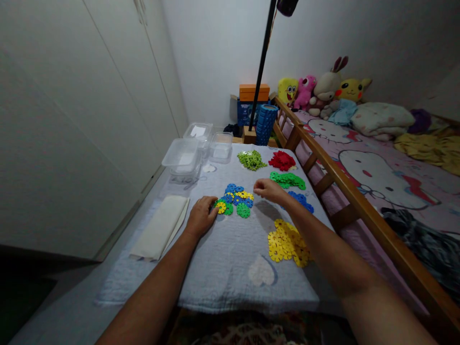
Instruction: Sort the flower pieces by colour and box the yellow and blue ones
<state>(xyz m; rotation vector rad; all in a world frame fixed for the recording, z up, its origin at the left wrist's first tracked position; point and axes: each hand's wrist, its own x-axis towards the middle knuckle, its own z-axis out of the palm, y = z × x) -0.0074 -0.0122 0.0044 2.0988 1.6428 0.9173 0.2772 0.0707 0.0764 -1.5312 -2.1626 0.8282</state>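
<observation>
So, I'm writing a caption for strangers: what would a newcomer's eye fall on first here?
Probably the bright yellow discs heaped at the near right of the pale cloth. Next, the mixed-colour pile mid-cloth, with the left hand at its left edge and the right hand just off its right side. Beyond, plush toys line the far end of the bed.

Single head view: from above near edge of table [219,268], facing forward and down; table close, wall [215,57] farther.
</observation>
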